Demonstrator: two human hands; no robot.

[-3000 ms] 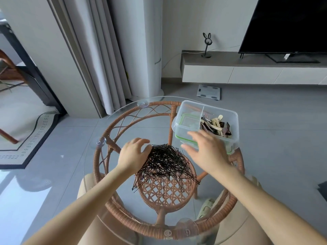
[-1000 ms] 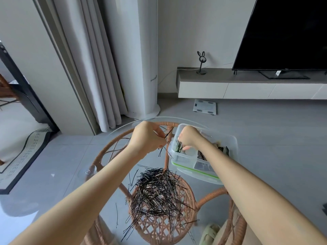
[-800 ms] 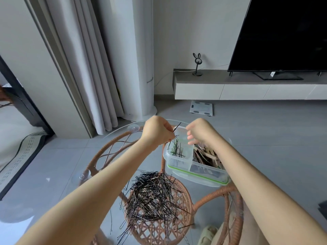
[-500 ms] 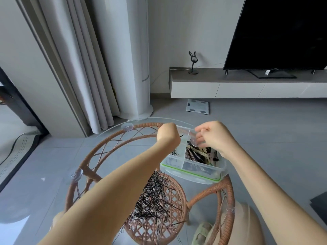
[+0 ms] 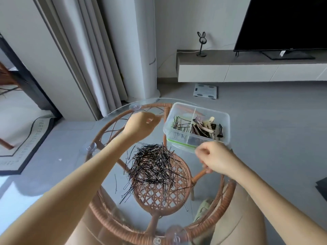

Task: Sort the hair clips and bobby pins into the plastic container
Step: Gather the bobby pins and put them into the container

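A clear plastic container (image 5: 225, 121) with a green seal stands at the far right of the glass table (image 5: 106, 167). Its left compartment holds a few black bobby pins (image 5: 180, 123); its right one holds beige and dark hair clips (image 5: 207, 129). A large loose pile of bobby pins (image 5: 154, 167) lies mid-table. My left hand (image 5: 141, 125) hovers left of the container, blurred, with its fingers loosely pointing at it and no pin visible in it. My right hand (image 5: 212, 157) is curled at the container's near edge, right of the pile, and holds nothing visible.
The round glass top rests on a rattan frame (image 5: 113, 225) with suction cups. A few stray pins (image 5: 115, 184) lie left of the pile. Beyond are curtains (image 5: 99, 59), a TV stand (image 5: 247, 71), a floor scale (image 5: 205, 90) and a rug (image 5: 23, 144) at left.
My left hand has pulled back left from over the pin compartment. My right hand has dropped from above the container to its near edge. The view has tilted down.
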